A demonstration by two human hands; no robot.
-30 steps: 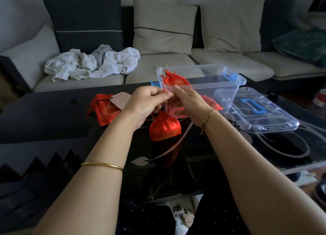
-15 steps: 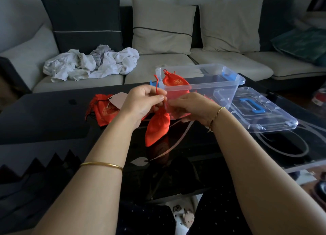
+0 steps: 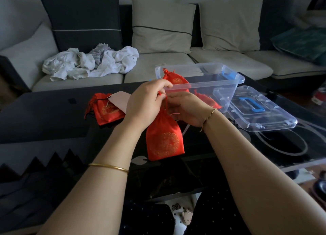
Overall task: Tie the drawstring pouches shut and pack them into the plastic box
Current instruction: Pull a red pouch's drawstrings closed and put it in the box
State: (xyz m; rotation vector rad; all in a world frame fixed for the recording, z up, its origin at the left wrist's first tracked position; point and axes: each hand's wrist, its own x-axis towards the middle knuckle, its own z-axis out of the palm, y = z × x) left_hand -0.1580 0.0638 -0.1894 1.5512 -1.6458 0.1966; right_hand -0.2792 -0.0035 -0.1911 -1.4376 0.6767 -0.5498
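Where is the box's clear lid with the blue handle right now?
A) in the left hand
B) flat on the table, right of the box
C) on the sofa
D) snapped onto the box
B: the lid lies flat on the dark table just right of the open plastic box, while the left hand and right hand both pinch the drawstring of the hanging pouch.

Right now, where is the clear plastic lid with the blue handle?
The clear lid lies flat on the dark table, right of centre in the head view, just right of the open clear plastic box.
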